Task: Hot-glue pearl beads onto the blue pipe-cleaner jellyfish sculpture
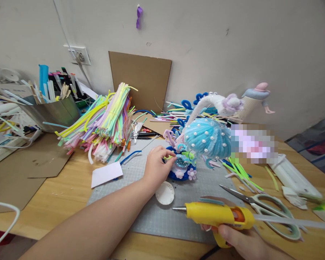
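- Yellow plastic glue gun point(215, 215) with a metal nozzle: gripped in the fingers of the right hand point(237, 238).
- Left hand point(158, 164): thumb and index fingertips pinched together at the round, dark-blue fuzzy base point(184, 177); whether they hold anything small, I cannot tell.
- Light-blue fuzzy ribbed dome with white beads point(209, 139): right of the left fingers, near a curved white fuzzy stem point(199, 108).
- White shallow round dish point(165, 194): on the near side of the left fingers.
- Metal scissors with pale looped handles point(256, 200): just beyond the right fingers.
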Tool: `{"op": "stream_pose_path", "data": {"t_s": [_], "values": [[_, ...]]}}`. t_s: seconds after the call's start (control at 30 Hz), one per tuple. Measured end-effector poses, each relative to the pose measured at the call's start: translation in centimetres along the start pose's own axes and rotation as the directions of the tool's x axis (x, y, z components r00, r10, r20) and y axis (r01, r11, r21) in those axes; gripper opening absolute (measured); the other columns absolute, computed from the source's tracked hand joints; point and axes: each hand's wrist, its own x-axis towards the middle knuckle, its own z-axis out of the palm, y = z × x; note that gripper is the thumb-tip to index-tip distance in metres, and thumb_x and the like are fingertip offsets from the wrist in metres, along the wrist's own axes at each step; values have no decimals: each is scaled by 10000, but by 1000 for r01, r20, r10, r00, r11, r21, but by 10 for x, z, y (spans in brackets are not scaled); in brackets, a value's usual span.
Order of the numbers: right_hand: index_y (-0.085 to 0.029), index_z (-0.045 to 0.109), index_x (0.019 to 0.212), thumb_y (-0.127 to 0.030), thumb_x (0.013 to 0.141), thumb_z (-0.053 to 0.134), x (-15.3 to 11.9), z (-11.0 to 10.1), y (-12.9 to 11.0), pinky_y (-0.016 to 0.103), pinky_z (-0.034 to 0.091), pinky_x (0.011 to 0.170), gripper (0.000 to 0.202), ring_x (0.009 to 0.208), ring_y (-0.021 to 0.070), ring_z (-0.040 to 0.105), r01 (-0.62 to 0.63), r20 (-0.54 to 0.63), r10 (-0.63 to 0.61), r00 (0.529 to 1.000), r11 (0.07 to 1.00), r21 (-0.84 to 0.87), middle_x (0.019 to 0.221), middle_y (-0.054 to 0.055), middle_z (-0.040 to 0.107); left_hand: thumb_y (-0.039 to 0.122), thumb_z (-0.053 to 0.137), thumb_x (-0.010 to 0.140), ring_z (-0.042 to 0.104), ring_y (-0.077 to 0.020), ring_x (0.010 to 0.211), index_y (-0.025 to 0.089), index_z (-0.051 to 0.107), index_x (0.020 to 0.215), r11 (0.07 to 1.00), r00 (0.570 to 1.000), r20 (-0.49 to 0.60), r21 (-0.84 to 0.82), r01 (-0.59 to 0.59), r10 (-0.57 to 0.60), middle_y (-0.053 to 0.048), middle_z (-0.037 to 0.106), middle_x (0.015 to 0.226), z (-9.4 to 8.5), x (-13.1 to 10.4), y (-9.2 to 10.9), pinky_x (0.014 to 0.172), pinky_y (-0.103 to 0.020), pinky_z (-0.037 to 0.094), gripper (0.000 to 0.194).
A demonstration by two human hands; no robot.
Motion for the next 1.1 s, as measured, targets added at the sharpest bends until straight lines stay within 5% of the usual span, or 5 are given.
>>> {"op": "stream_pose_path", "data": {"t_s": [0.87, 1.1], "values": [[-258, 716, 816, -495, 753, 624, 5, -6, 12, 374, 539, 662, 262, 697, 243, 654, 140, 96, -138, 986, 990, -15, 718, 52, 689, 221, 648, 767, 554, -170, 796, 214, 695, 762, 1000, 1000, 11, 25, 5, -5, -14, 600, 760, 1, 2, 1, 747, -300, 415, 47], [-260, 709, 823, -493, 764, 618, 3, -11, 18, 393, 543, 697, 257, 750, 256, 663, 95, 127, -92, 988, 995, -18, 768, 56, 699, 234, 646, 767, 558, -168, 789, 215, 694, 769, 1000, 1000, 13, 5, 8, -8, -12, 592, 753, 0, 2, 1, 745, -299, 423, 52]]}}
